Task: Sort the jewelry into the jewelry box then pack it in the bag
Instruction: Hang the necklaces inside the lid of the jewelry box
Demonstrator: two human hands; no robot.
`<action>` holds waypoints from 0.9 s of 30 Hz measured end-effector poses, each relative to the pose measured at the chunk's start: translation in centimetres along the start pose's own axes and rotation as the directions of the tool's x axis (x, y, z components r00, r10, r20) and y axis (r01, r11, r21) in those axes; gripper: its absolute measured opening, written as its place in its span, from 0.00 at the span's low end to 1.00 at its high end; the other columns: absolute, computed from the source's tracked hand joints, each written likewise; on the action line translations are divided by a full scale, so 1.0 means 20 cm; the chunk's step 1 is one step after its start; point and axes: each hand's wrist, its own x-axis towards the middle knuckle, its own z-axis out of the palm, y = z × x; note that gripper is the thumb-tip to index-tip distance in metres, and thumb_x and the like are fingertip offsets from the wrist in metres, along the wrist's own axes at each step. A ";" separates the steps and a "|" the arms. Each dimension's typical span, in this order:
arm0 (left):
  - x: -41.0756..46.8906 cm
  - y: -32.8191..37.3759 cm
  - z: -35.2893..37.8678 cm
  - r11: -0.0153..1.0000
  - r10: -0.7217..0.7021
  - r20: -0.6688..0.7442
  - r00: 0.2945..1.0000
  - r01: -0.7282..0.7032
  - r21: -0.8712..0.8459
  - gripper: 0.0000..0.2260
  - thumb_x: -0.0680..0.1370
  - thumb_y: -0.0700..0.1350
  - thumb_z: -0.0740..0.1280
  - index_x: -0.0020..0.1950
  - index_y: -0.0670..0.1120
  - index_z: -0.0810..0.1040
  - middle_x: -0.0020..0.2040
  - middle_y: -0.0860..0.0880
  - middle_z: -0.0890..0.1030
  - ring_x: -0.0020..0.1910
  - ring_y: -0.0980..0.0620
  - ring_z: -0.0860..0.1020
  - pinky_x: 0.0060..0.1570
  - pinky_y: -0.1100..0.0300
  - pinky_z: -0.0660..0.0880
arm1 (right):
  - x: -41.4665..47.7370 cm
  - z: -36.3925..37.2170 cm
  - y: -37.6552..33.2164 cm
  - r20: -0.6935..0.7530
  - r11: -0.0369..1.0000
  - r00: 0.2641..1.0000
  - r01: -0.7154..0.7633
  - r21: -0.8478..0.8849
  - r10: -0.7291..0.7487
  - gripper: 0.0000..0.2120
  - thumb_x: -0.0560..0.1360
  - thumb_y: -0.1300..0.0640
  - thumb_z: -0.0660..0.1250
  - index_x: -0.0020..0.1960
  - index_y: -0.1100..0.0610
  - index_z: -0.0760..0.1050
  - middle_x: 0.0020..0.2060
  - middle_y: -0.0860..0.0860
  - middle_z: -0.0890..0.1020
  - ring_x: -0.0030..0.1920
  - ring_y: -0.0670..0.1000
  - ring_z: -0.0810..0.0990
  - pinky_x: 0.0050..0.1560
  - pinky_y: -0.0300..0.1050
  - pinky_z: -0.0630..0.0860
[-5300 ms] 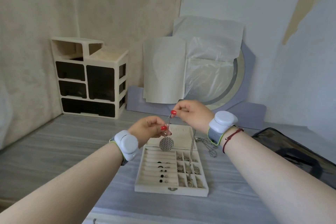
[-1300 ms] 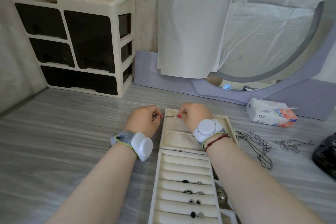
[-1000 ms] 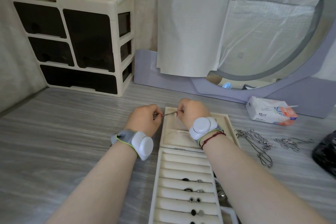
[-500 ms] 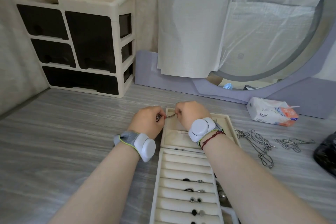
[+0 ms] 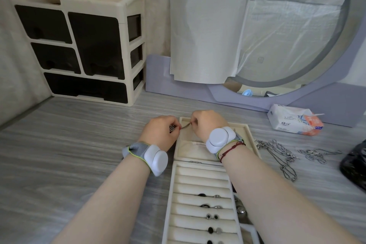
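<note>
A cream jewelry box (image 5: 179,184) lies open on the grey table, its lid (image 5: 248,134) flat at the far end. Several rings sit in its padded rows (image 5: 210,207). My left hand (image 5: 161,132) pinches the mesh disc pendant of a silver necklace (image 5: 185,126) beside the lid's far left corner. My right hand (image 5: 208,123) pinches the chain just to the right, over the lid. A short stretch of chain runs between the two hands. The black bag (image 5: 355,166) shows only at the right edge.
Loose silver chains (image 5: 281,154) lie on the table right of the box, with another tangle (image 5: 315,154) further right. A tissue pack (image 5: 293,120) sits behind them. A cream drawer unit (image 5: 85,45) stands at the back left, a covered round mirror (image 5: 277,35) at the back.
Five seconds ago the necklace hung in the air between raised hands; now both hands are low at the lid's far edge. Over the last second my right hand crept slightly left and away.
</note>
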 end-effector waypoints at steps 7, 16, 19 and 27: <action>0.00 0.00 0.00 1.000 -0.001 -0.003 1.000 0.001 0.002 0.04 0.74 0.44 0.67 0.45 0.49 0.81 0.45 0.51 0.82 0.46 0.50 0.78 0.48 0.55 0.75 | -0.01 0.01 0.00 -0.060 0.995 0.998 -0.019 0.095 0.025 0.10 0.74 0.62 0.59 0.48 0.52 0.77 0.45 0.53 0.83 0.45 0.59 0.79 0.42 0.47 0.76; 0.00 0.00 -0.01 1.000 0.017 0.025 1.000 -0.017 0.025 0.06 0.74 0.43 0.67 0.48 0.49 0.82 0.48 0.49 0.82 0.49 0.50 0.78 0.51 0.54 0.75 | 0.00 -0.02 0.00 -0.008 1.000 1.000 0.006 0.029 -0.006 0.10 0.74 0.62 0.60 0.49 0.52 0.77 0.46 0.54 0.81 0.46 0.59 0.79 0.41 0.45 0.74; 0.01 0.00 0.00 0.998 0.042 0.043 0.998 -0.044 0.046 0.07 0.75 0.43 0.66 0.49 0.50 0.82 0.50 0.49 0.82 0.51 0.50 0.78 0.52 0.54 0.74 | -0.01 -0.02 0.00 -0.010 1.000 1.000 0.013 0.023 -0.012 0.10 0.74 0.61 0.60 0.50 0.52 0.77 0.46 0.54 0.81 0.45 0.60 0.79 0.40 0.45 0.73; 0.02 0.01 0.06 0.989 0.039 0.122 0.992 -0.055 0.135 0.13 0.78 0.42 0.60 0.58 0.51 0.80 0.54 0.45 0.80 0.56 0.46 0.76 0.55 0.54 0.72 | 0.00 -0.03 -0.01 0.066 0.999 0.998 0.019 0.050 -0.022 0.10 0.73 0.61 0.60 0.48 0.52 0.78 0.48 0.55 0.82 0.47 0.59 0.79 0.44 0.45 0.75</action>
